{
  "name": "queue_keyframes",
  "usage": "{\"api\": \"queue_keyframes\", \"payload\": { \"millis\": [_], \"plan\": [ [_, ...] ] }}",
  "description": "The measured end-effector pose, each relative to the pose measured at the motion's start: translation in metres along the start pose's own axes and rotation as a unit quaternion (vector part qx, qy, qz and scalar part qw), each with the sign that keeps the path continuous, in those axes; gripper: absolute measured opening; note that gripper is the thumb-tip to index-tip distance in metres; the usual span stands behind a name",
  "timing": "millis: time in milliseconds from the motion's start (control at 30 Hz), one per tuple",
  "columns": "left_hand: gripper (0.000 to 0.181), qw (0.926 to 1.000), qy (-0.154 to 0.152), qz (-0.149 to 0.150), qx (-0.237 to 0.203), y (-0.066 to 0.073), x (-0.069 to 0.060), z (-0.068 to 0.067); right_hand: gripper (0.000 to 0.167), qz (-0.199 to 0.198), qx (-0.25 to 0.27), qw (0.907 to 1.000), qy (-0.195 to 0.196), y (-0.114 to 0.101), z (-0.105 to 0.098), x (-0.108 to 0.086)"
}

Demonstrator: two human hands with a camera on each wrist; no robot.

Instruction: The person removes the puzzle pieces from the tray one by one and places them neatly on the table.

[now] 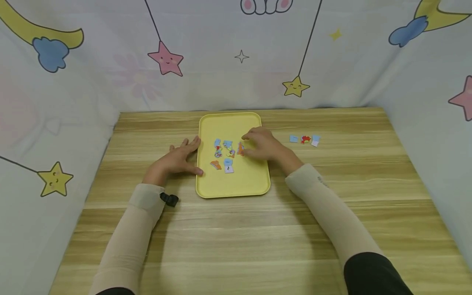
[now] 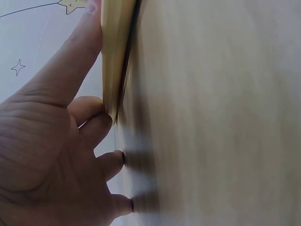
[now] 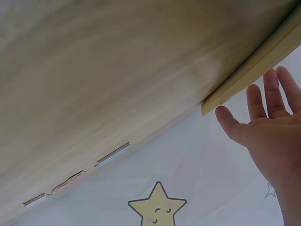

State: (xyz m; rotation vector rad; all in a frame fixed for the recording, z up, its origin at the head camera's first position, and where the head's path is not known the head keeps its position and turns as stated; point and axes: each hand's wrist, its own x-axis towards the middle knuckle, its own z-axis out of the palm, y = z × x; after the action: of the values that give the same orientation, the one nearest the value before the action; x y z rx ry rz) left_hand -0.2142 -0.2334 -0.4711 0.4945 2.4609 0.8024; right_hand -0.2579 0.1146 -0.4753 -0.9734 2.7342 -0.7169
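Observation:
A yellow tray (image 1: 239, 186) lies on the wooden table and holds several small colourful picture pieces, puzzle-like in outline. My left hand (image 1: 177, 159) spreads its fingers along the tray's left rim; in the left wrist view its thumb and fingertips touch the tray edge (image 2: 115, 56). Over the tray's right half reaches my right hand (image 1: 263, 144), thumb and fingers apart, beside an orange piece (image 1: 241, 149). Left of that piece are blue-topped pieces (image 1: 228, 144) in two columns. Below them lie another orange piece (image 1: 215, 165) and a blue-and-white piece (image 1: 228, 168).
On the table right of the tray lie a blue piece (image 1: 293, 139), a red piece (image 1: 305, 139) and a blue-and-white piece (image 1: 315, 138). A white cloth (image 1: 206, 86) printed with stars and moons hangs behind the table and at both sides.

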Motion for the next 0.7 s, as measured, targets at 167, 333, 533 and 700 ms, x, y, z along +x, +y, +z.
{"api": "queue_keyframes", "payload": {
  "millis": [167,333,533,700],
  "plan": [
    [0.126,1.0000,0.002,0.000,0.003,0.000,0.000,0.000,0.049,0.002,-0.014,0.9999,-0.009,-0.005,0.003,0.002],
    [0.126,1.0000,0.003,0.002,0.000,-0.001,0.000,0.001,0.050,0.012,-0.024,0.9994,-0.021,-0.010,0.004,0.004],
    [0.126,1.0000,0.003,0.001,-0.005,-0.002,0.000,0.001,0.051,0.020,-0.031,0.9984,-0.043,-0.013,0.006,0.007],
    [0.127,1.0000,0.004,0.003,-0.006,-0.003,0.000,0.001,0.053,0.020,-0.035,0.9979,-0.052,-0.015,0.006,0.008]
  ]
}}
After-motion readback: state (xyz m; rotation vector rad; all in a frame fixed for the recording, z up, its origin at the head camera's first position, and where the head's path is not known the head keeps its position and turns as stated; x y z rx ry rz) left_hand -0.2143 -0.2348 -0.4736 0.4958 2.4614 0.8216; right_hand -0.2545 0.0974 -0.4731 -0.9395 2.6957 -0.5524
